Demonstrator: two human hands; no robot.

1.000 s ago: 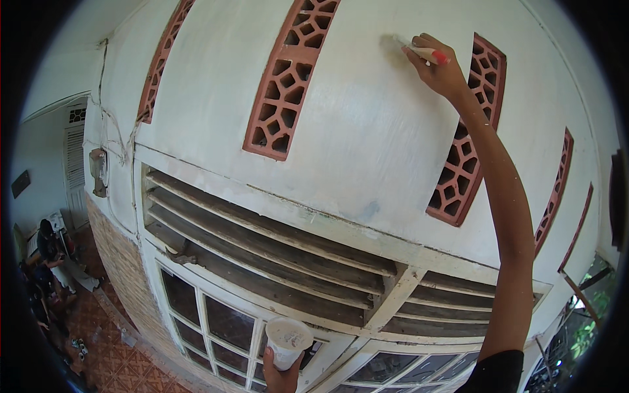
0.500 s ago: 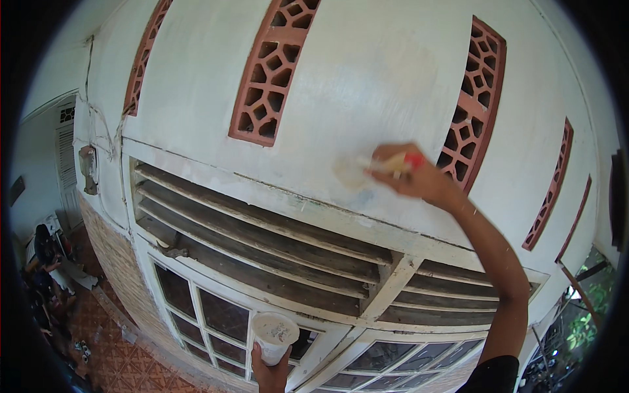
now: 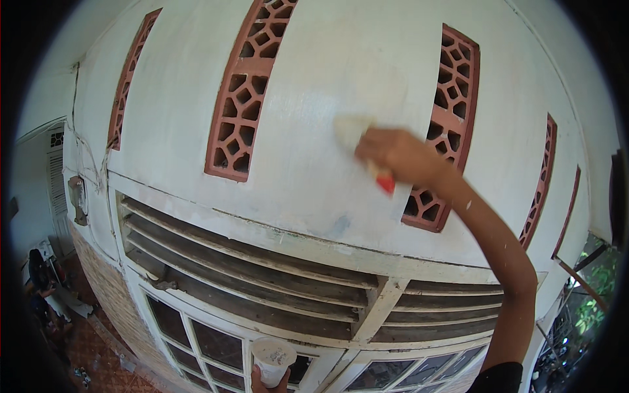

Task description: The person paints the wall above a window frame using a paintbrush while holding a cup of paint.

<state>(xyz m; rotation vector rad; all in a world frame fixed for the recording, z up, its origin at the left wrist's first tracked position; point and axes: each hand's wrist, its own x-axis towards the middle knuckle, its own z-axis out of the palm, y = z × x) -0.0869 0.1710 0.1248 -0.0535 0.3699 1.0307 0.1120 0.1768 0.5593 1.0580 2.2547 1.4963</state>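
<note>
My right hand [image 3: 401, 156] is closed round a paintbrush [image 3: 354, 129], raised against the white wall [image 3: 314, 78]. The brush has pale bristles and a red-tipped handle; the bristles point up and left, at the wall surface, and are blurred. Low in the picture, my left hand [image 3: 267, 385] grips a white plastic tub [image 3: 270, 367] from below. Whitish stuff with dark specks shows at the tub's top. A faint bluish patch [image 3: 341, 224] marks the wall below the brush.
Reddish vent blocks [image 3: 239, 111] and another vent strip [image 3: 452, 124] flank the brushed area. Below run wooden louvres [image 3: 249, 252] and white-framed windows [image 3: 219, 337]. Another person [image 3: 42, 278] is on the tiled floor [image 3: 124, 367] at far left.
My right hand has moved up the wall, and the brush has turned so its red handle end points down. The view has shifted slightly. My left hand still holds the tub.
</note>
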